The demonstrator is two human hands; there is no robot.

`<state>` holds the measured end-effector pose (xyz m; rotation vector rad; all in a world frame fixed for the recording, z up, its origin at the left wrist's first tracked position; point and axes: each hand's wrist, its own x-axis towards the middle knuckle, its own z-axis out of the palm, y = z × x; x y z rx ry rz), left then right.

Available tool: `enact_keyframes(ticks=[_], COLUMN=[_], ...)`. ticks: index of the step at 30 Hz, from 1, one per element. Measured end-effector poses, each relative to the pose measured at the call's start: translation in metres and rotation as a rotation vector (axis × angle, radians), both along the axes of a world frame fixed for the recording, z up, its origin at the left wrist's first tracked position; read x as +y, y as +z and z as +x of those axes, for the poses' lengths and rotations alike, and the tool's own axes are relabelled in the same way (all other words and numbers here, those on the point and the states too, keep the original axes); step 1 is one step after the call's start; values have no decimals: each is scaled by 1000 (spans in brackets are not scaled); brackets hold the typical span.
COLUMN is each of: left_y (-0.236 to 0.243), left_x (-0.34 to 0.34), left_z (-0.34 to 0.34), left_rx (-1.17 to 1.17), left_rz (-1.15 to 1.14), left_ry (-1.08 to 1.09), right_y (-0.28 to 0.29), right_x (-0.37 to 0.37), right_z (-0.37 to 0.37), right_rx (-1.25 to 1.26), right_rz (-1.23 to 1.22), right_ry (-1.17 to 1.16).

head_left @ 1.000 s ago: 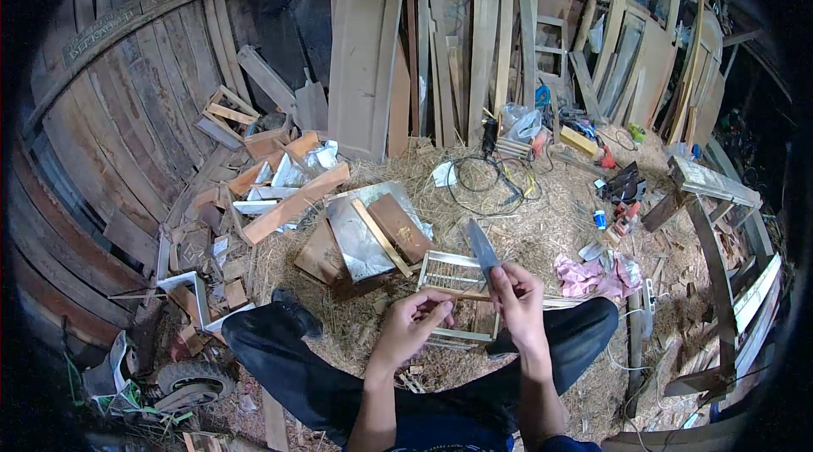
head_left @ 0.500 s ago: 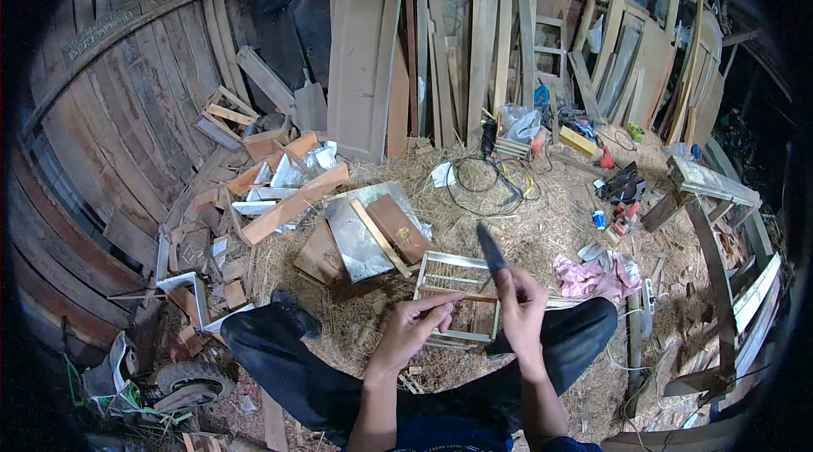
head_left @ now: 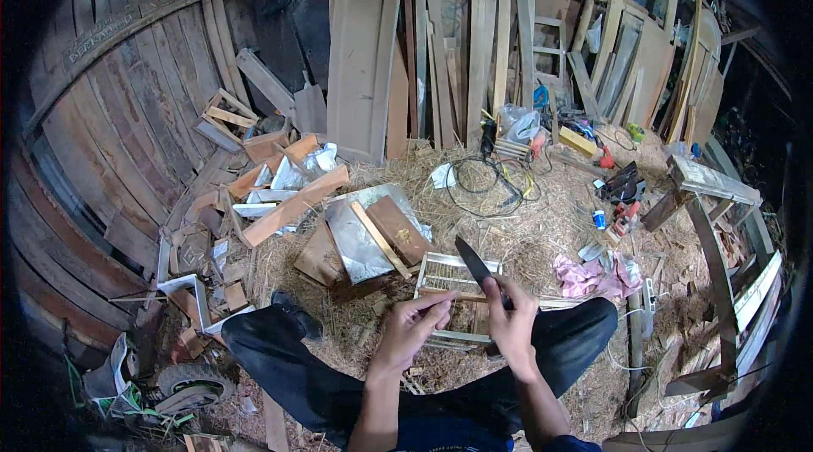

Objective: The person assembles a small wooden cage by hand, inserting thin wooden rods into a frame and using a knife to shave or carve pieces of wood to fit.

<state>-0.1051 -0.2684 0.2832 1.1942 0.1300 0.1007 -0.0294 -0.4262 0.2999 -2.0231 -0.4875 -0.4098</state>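
Note:
My right hand (head_left: 513, 323) is closed round the handle of a knife (head_left: 473, 263). Its dark, broad blade points up and to the left, over a small light wooden frame (head_left: 432, 269) with thin bars. Fingers pinched, my left hand (head_left: 412, 333) is just left of the knife, above the frame's near part. Whatever thin piece may be between those fingertips is too small to make out. The frame lies between my bent legs, partly hidden by both hands.
Boards and a flat panel (head_left: 360, 236) lie ahead to the left, beside piled wood offcuts (head_left: 296, 202). Black cables (head_left: 487, 190) coil on the straw-covered floor. A pink cloth (head_left: 597, 274) lies by my right knee, and a wooden trestle (head_left: 711, 181) stands at the right.
The knife blade has swung left and lower toward my left fingertips, as my right hand turned and shifted slightly. My left hand has hardly moved.

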Motion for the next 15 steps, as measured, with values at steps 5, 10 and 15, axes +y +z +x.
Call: enact_keyframes(ticks=[5, 10, 15], left_y=[-10, -15, -18], left_x=[3, 4, 0], left_z=[0, 4, 6], left_rx=[-1, 94, 53], left_rz=[-25, -52, -69], left_ry=[38, -34, -118], right_y=[-10, -18, -24], right_x=[3, 11, 4], right_z=[-9, -6, 10], right_rx=[-11, 134, 432], right_rz=[-15, 49, 228], right_ry=[194, 161, 368])
